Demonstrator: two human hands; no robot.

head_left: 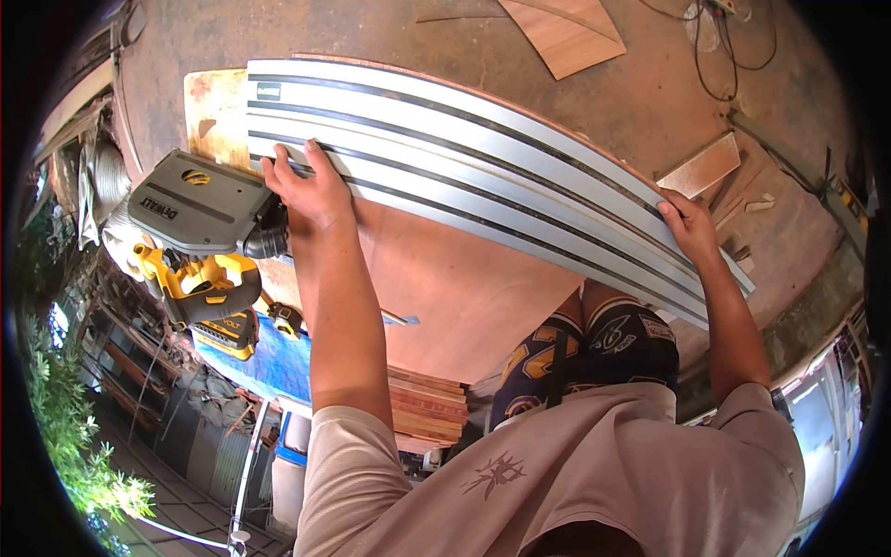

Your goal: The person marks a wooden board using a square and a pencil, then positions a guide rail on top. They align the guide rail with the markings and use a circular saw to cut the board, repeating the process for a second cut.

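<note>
A long silver guide rail [445, 158] with black strips lies across a reddish plywood sheet [436, 269]. On the rail's near edge, toward its left end, my left hand [311, 186] rests with fingers spread. My right hand [687, 227] is closed around the rail near its right end. Just left of my left hand sits a grey and yellow DeWalt saw [200, 204], its black hose fitting close to my wrist. Under the rail's left end, a light wooden board [212, 116] sticks out. A small metal piece [401, 318] lies on the plywood.
A wood panel [571, 32] lies on the floor at the top, with black cables [733, 65] to its right. Wood offcuts [701, 162] are beyond my right hand. Stacked boards [422, 408] and a blue sheet [269, 362] are below the plywood.
</note>
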